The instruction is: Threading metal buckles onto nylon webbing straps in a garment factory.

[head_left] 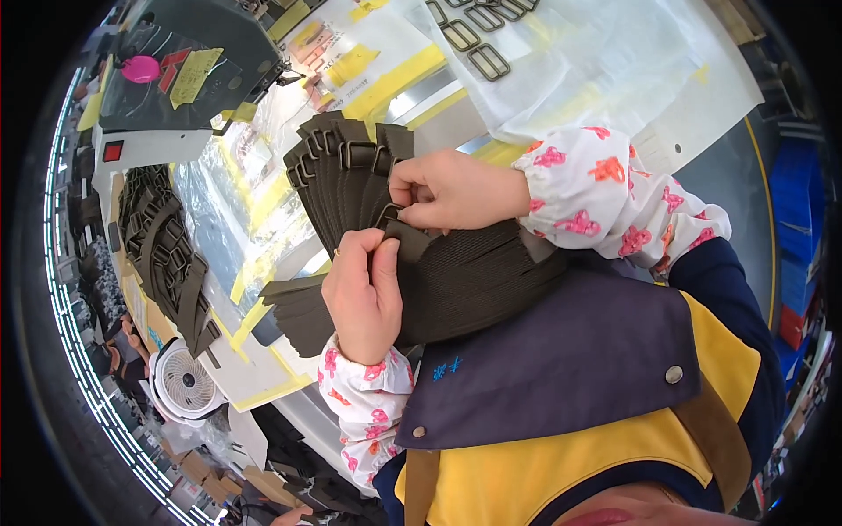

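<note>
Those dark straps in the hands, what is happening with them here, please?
A person at a sewing workbench holds a fanned bundle of dark webbing straps, several already carrying a metal buckle. The left hand grips the bundle from below, pinching one strap end. The right hand pinches a metal buckle at that strap's tip. More loose buckles lie on white sheets at the far side, and a pile of finished straps lies to the left, near a small white fan.

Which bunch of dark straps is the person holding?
The fanned bunch of dark straps in the middle, gripped by the left hand and right hand. The other pile of straps lies untouched on the table to the left.
</note>
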`<action>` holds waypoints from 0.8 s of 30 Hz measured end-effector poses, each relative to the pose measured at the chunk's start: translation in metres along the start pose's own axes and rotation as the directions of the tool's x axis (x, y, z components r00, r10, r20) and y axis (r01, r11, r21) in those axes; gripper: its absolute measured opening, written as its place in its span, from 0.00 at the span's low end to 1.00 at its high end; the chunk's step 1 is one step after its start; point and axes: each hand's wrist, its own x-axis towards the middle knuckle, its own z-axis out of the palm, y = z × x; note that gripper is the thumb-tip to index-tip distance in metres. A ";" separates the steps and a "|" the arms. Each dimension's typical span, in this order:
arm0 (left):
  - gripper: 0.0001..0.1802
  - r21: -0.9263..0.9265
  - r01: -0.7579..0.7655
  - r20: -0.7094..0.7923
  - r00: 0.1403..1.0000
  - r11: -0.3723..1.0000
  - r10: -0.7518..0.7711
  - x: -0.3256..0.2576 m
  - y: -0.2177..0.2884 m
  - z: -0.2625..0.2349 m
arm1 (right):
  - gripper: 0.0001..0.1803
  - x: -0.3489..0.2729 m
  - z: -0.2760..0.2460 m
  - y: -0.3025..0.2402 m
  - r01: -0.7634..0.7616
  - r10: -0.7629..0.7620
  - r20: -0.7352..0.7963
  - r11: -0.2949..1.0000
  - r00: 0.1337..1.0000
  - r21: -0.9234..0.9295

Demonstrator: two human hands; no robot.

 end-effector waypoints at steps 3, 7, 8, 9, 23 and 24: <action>0.04 0.110 0.056 0.013 0.998 0.992 -0.057 -0.002 -0.007 0.001 | 0.07 0.000 0.005 0.004 -0.128 0.111 0.080 0.960 0.991 0.248; 0.04 0.109 0.053 0.056 0.997 0.993 -0.059 0.002 -0.012 0.001 | 0.08 -0.007 0.009 -0.003 -0.031 0.030 0.039 0.999 0.999 0.025; 0.04 0.092 0.068 0.058 0.996 0.993 -0.073 0.002 -0.013 0.002 | 0.08 -0.008 0.012 -0.002 0.034 -0.034 0.009 0.999 0.999 -0.023; 0.04 0.092 0.066 0.057 0.996 0.994 -0.071 0.003 -0.015 0.004 | 0.07 -0.009 0.014 -0.002 0.100 -0.102 -0.021 0.992 0.995 -0.074; 0.16 -0.162 -0.043 -0.215 0.977 0.986 0.007 0.027 0.014 0.009 | 0.09 -0.029 -0.039 -0.005 0.253 -0.325 -0.299 0.933 0.897 -0.255; 0.15 -0.013 -0.193 -0.245 0.952 0.981 0.184 0.029 0.020 0.001 | 0.11 -0.030 -0.045 0.004 0.265 -0.364 -0.338 0.915 0.868 -0.304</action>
